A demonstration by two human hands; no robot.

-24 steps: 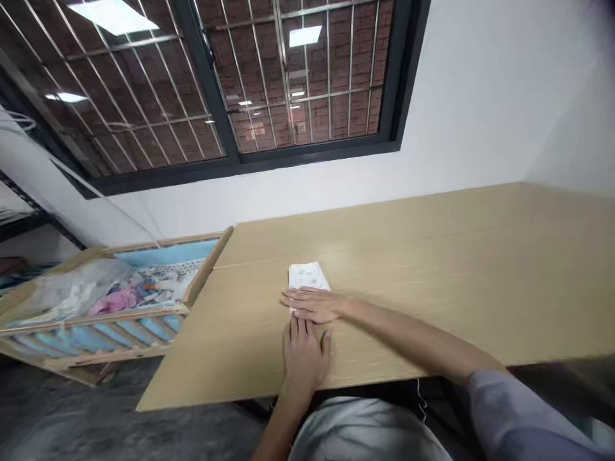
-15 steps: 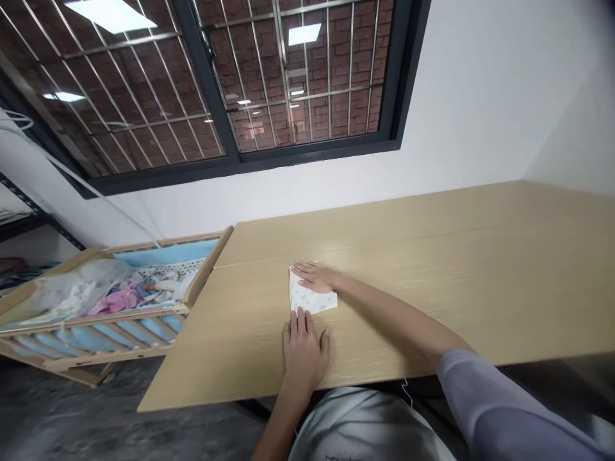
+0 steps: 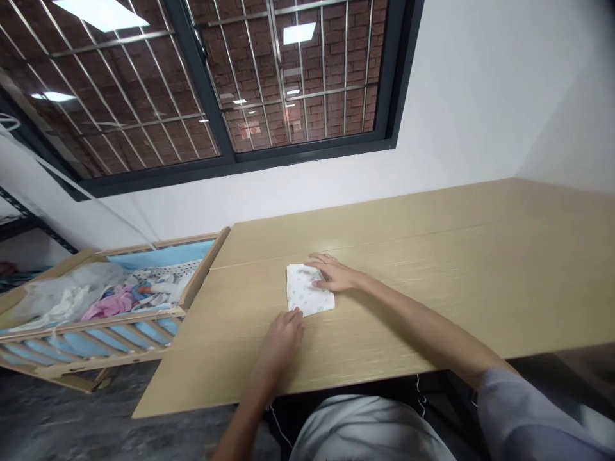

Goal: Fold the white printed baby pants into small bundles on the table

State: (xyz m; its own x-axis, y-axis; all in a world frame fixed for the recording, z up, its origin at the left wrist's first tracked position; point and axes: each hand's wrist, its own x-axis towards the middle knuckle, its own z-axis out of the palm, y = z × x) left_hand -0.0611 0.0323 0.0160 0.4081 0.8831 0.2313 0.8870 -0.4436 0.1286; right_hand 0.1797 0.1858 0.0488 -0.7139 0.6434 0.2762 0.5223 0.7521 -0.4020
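A small folded white cloth (image 3: 302,293) with a pale dotted print lies flat on the wooden table (image 3: 432,282). At its near left corner is my left hand (image 3: 283,336), its fingers bent and together on the edge; the thumb is hidden. My right hand (image 3: 336,275) rests along the cloth's right side with fingers apart. Its thumb lies over the cloth, and the other fingers reach past the far right corner.
Left of the table stands a wooden crib (image 3: 204,272) with blue lining, holding crumpled clothes (image 3: 113,302) and a clear plastic bag (image 3: 72,288). A barred window (image 3: 298,83) is in the wall behind. The table's front edge runs close to my body.
My left hand has shifted left and turned, its straight fingers now bent at the cloth's corner. My right hand has slid right, uncovering more of the cloth.
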